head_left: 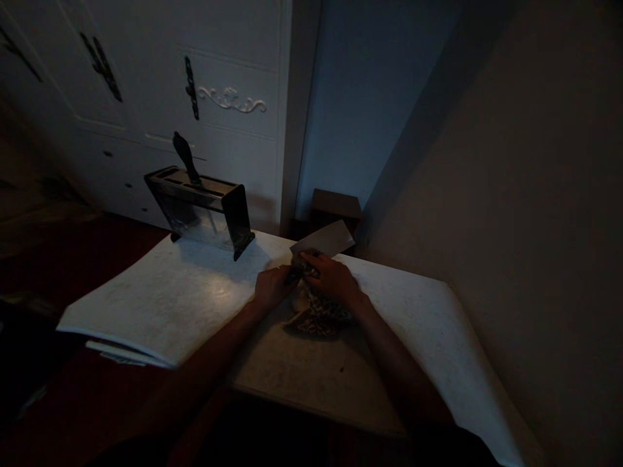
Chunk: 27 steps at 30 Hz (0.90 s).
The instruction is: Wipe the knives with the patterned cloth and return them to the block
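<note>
Over the table, my left hand [271,285] is closed around the dark handle of a cleaver, whose broad grey blade [327,239] points away toward the far right. My right hand [333,277] grips a dark patterned cloth [318,318], bunched against the cleaver where handle and blade meet. The cloth's loose end hangs down onto the tabletop between my forearms. Most of the handle is hidden by my fingers and the cloth.
A knife block [236,224] with clear sides and one black-handled knife [185,155] stands at the table's far left. The white-covered table [146,298] meets a wall on the right. Behind it are a white wardrobe [233,149] and a brown box [335,202].
</note>
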Each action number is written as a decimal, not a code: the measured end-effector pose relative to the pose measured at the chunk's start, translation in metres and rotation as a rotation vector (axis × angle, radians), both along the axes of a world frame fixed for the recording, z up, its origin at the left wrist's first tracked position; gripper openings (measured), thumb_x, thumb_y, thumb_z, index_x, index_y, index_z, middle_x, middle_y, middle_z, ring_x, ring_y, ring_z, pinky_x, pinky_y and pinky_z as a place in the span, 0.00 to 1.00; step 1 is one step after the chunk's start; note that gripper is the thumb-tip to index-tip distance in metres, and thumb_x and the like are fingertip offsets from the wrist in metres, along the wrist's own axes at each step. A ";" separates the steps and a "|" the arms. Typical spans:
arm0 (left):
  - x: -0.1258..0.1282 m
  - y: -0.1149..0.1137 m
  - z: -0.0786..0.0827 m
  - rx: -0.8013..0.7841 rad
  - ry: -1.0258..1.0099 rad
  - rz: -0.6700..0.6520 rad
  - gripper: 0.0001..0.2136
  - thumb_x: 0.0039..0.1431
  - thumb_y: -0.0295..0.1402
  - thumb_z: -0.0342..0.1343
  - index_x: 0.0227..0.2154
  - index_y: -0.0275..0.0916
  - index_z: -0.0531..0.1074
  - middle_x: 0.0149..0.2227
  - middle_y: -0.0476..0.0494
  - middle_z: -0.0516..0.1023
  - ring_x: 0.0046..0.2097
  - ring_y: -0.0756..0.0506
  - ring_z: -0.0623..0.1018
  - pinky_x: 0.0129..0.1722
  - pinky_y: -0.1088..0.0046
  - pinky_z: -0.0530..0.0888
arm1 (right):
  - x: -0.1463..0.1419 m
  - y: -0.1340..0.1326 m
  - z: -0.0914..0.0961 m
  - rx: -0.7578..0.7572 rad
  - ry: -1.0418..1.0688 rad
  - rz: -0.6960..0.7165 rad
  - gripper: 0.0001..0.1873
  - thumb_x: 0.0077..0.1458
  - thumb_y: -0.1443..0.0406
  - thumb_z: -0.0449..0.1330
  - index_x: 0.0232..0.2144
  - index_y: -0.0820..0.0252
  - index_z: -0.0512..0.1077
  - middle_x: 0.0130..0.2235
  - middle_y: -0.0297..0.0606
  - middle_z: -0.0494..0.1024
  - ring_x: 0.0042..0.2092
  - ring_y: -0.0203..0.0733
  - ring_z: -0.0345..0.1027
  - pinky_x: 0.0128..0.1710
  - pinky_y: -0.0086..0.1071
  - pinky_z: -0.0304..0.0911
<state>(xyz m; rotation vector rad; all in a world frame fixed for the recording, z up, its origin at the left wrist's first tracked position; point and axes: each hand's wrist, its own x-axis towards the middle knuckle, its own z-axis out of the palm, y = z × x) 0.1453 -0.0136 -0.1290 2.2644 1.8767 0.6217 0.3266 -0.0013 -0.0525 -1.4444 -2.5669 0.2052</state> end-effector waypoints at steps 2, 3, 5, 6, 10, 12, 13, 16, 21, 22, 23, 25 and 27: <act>-0.001 0.000 0.001 -0.015 0.021 0.011 0.15 0.61 0.42 0.53 0.43 0.38 0.76 0.39 0.40 0.80 0.41 0.42 0.79 0.38 0.70 0.69 | -0.003 -0.004 0.001 -0.019 -0.063 0.009 0.32 0.58 0.59 0.58 0.64 0.47 0.59 0.59 0.41 0.68 0.52 0.50 0.70 0.49 0.41 0.67; -0.001 0.000 0.001 -0.015 0.019 0.017 0.15 0.61 0.42 0.53 0.42 0.38 0.76 0.39 0.40 0.80 0.41 0.42 0.79 0.38 0.70 0.69 | -0.003 -0.005 0.002 -0.024 -0.079 0.010 0.31 0.58 0.59 0.58 0.63 0.46 0.60 0.58 0.40 0.69 0.51 0.51 0.70 0.48 0.41 0.67; -0.002 0.001 0.000 -0.002 -0.014 0.031 0.15 0.60 0.42 0.54 0.45 0.40 0.75 0.41 0.42 0.80 0.42 0.42 0.79 0.40 0.70 0.69 | -0.002 -0.008 0.006 -0.032 -0.096 0.014 0.29 0.57 0.59 0.58 0.62 0.44 0.62 0.58 0.39 0.70 0.50 0.51 0.71 0.47 0.42 0.67; -0.002 0.001 -0.001 0.010 -0.039 0.039 0.15 0.60 0.42 0.55 0.46 0.41 0.75 0.43 0.43 0.80 0.44 0.42 0.79 0.41 0.70 0.70 | -0.001 -0.010 0.008 -0.038 -0.105 0.020 0.28 0.57 0.59 0.58 0.61 0.44 0.63 0.57 0.39 0.71 0.50 0.51 0.72 0.47 0.42 0.67; -0.004 0.002 -0.006 0.089 -0.142 0.036 0.15 0.60 0.41 0.56 0.48 0.43 0.75 0.47 0.45 0.79 0.46 0.43 0.78 0.44 0.70 0.70 | 0.003 -0.018 0.020 -0.102 -0.183 0.038 0.25 0.55 0.60 0.59 0.56 0.40 0.69 0.52 0.36 0.76 0.48 0.52 0.73 0.45 0.42 0.67; -0.004 0.003 -0.007 0.143 -0.193 0.040 0.15 0.60 0.42 0.56 0.47 0.42 0.75 0.47 0.45 0.79 0.46 0.44 0.78 0.45 0.71 0.71 | 0.005 -0.021 0.022 -0.155 -0.225 0.051 0.23 0.54 0.60 0.60 0.53 0.40 0.72 0.49 0.35 0.78 0.48 0.52 0.73 0.44 0.42 0.67; -0.004 0.003 -0.006 0.167 -0.222 0.047 0.15 0.59 0.42 0.56 0.47 0.42 0.75 0.47 0.45 0.79 0.46 0.44 0.78 0.45 0.71 0.71 | 0.007 -0.021 0.022 -0.179 -0.236 0.057 0.22 0.54 0.61 0.60 0.52 0.41 0.72 0.48 0.36 0.78 0.48 0.52 0.73 0.44 0.41 0.67; -0.003 0.002 -0.003 0.198 -0.334 0.077 0.15 0.58 0.42 0.57 0.46 0.41 0.74 0.45 0.44 0.79 0.44 0.45 0.78 0.45 0.71 0.71 | 0.011 -0.019 0.020 -0.204 -0.211 0.069 0.23 0.53 0.60 0.60 0.53 0.42 0.72 0.49 0.36 0.78 0.48 0.52 0.73 0.44 0.40 0.67; -0.002 0.001 0.004 0.147 -0.626 0.051 0.15 0.55 0.43 0.58 0.40 0.38 0.71 0.38 0.45 0.78 0.37 0.47 0.76 0.39 0.73 0.71 | 0.018 -0.008 0.021 -0.196 0.094 0.024 0.26 0.58 0.55 0.57 0.59 0.51 0.66 0.53 0.38 0.75 0.52 0.49 0.70 0.51 0.38 0.64; -0.001 0.001 0.005 0.143 -0.687 0.047 0.16 0.55 0.44 0.58 0.39 0.37 0.71 0.36 0.46 0.77 0.36 0.48 0.75 0.38 0.74 0.71 | 0.018 -0.006 0.021 -0.207 0.185 0.002 0.29 0.58 0.55 0.57 0.60 0.54 0.64 0.55 0.40 0.73 0.54 0.48 0.69 0.52 0.38 0.63; -0.001 0.002 0.005 0.141 -0.743 0.049 0.16 0.54 0.45 0.59 0.38 0.37 0.70 0.34 0.47 0.75 0.35 0.49 0.73 0.36 0.74 0.71 | 0.019 -0.004 0.021 -0.221 0.271 -0.030 0.31 0.59 0.54 0.57 0.62 0.56 0.61 0.57 0.42 0.72 0.55 0.48 0.68 0.54 0.39 0.62; 0.001 0.003 0.004 0.122 -0.843 0.060 0.18 0.52 0.47 0.60 0.36 0.37 0.70 0.30 0.49 0.73 0.31 0.50 0.71 0.32 0.76 0.69 | 0.018 0.000 0.017 -0.249 0.422 -0.101 0.35 0.59 0.53 0.56 0.64 0.60 0.57 0.58 0.45 0.70 0.57 0.49 0.66 0.57 0.41 0.60; 0.002 0.003 0.005 0.089 -0.949 0.064 0.19 0.51 0.48 0.61 0.36 0.37 0.69 0.27 0.51 0.69 0.28 0.52 0.68 0.27 0.77 0.67 | 0.018 0.005 0.012 -0.282 0.566 -0.134 0.35 0.59 0.51 0.55 0.64 0.60 0.57 0.58 0.45 0.70 0.58 0.48 0.65 0.59 0.42 0.58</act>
